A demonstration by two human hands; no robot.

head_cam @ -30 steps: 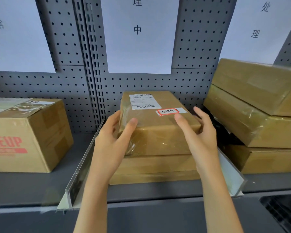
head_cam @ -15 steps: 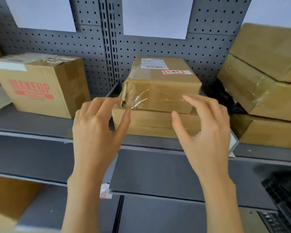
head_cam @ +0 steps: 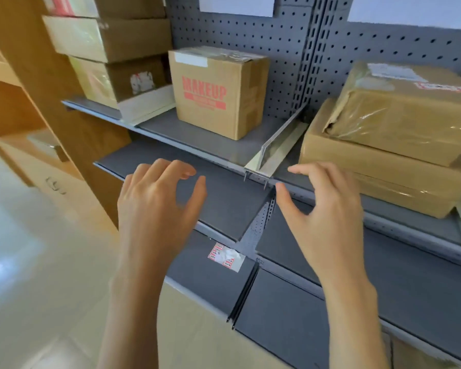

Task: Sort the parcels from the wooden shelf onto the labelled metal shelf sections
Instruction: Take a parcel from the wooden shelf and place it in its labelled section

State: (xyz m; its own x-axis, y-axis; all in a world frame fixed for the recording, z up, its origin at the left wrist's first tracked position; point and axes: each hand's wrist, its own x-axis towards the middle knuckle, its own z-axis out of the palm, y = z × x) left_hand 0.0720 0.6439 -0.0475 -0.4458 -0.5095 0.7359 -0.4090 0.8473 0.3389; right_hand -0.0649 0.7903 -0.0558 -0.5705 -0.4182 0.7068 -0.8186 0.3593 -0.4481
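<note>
Head view: left hand (head_cam: pixel 155 209) and right hand (head_cam: pixel 328 217) hold nothing, fingers loosely spread; taped parcel (head_cam: pixel 410 121) is cut off at metal shelf's (head_cam: pixel 197 131) right edge.

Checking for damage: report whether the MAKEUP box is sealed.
Sealed: the MAKEUP box stands upright, top flaps flat under clear tape.

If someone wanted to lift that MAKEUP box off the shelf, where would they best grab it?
Probably with both hands, from the front, one palm on each side wall of the MAKEUP box. It stands upright and alone on the metal shelf, with free space on both sides, and looks too wide and smooth for one hand. Its taped top offers no handle.
</note>
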